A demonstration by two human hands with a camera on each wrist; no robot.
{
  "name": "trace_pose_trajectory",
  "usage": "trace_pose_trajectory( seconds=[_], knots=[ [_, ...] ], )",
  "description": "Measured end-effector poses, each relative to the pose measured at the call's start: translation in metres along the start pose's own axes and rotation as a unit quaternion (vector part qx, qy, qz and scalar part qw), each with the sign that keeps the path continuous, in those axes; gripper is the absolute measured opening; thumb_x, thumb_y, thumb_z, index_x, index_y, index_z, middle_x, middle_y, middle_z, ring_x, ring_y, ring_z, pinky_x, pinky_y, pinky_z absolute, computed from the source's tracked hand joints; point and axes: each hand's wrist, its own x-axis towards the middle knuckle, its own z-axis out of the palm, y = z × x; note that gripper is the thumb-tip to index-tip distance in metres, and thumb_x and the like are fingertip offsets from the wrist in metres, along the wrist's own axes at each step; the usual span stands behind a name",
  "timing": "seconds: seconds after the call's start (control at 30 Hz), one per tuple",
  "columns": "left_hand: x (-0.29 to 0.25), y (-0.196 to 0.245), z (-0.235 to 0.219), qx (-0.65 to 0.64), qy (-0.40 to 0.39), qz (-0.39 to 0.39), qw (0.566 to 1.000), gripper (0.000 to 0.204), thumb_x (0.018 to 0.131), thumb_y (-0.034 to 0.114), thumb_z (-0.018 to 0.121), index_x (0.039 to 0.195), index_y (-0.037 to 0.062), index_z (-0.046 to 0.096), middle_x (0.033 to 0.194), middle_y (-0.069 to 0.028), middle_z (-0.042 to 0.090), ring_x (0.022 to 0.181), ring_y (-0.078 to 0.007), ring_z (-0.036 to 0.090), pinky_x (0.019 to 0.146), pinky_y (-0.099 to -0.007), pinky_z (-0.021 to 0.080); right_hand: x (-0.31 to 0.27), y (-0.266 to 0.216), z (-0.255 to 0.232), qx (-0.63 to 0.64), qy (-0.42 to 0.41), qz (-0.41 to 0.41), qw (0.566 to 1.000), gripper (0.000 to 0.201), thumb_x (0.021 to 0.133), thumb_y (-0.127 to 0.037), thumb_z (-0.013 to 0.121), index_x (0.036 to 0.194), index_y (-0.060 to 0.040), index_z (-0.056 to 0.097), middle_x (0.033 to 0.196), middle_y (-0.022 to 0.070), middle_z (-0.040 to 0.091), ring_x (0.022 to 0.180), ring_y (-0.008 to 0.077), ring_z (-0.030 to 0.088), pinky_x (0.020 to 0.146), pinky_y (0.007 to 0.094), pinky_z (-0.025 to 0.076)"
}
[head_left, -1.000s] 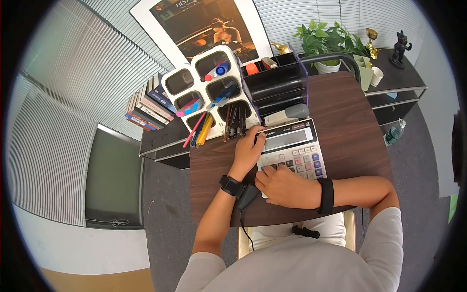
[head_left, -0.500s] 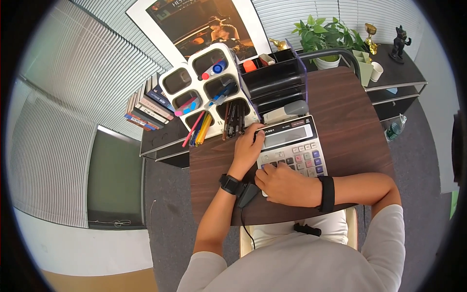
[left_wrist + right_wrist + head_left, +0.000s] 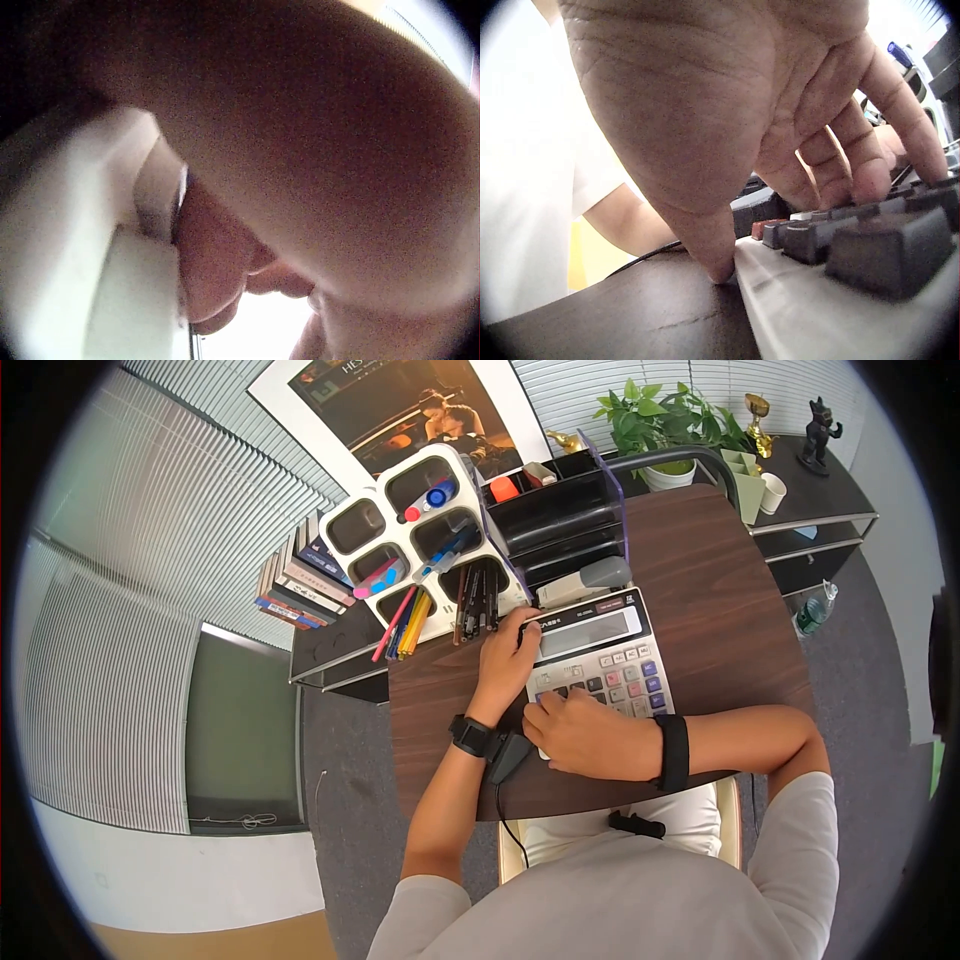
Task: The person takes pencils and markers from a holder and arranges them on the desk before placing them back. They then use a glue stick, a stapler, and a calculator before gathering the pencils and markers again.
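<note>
A large white and black calculator lies on the dark wooden desk, its display turned away from the person. My left hand holds its upper left corner, with the thumb beside the display. The left wrist view is mostly filled by that hand's dark palm and bent fingers. Over the lower left keys is my right hand. Its fingers reach down onto the keys in the right wrist view, while the thumb touches the desk beside the calculator's edge.
A white pen organizer with pencils and markers stands behind the left hand. Next to it is a black tray rack. A grey and white object lies just behind the calculator. A cable hangs from the left wrist device.
The head view has shifted slightly, so the desk items sit a little higher. Both hands stay in place at the calculator.
</note>
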Motion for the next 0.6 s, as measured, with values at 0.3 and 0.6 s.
trace_pose_trajectory(
  seconds=[0.3, 0.6],
  knots=[
    [0.0004, -0.0002, -0.0012, 0.004, -0.015, -0.020, 1.000, 0.022, 0.093, 0.019, 0.049, 0.109, 0.0061, 0.058, 0.091, -0.0192, 0.064, 0.078, -0.0369, 0.062, 0.070, -0.0399, 0.047, -0.0005, 0.0023, 0.0005, -0.020, 0.027, -0.024, 0.999, 0.020, 0.080, -0.025, 0.061, 0.083, -0.0049, 0.063, 0.078, 0.0058, 0.053, 0.075, 0.0199, 0.057, 0.052, 0.0333, 0.050],
    [0.0007, -0.0034, 0.0011, 0.005, 0.009, 0.022, 1.000, 0.021, 0.093, 0.019, 0.049, 0.107, 0.0057, 0.058, 0.088, -0.0192, 0.063, 0.076, -0.0359, 0.062, 0.068, -0.0383, 0.047, -0.0015, 0.0010, -0.0013, -0.022, 0.021, -0.008, 1.000, 0.037, 0.075, -0.036, 0.070, 0.087, -0.0018, 0.063, 0.085, 0.0048, 0.053, 0.080, 0.0181, 0.054, 0.057, 0.0271, 0.047]
  ],
)
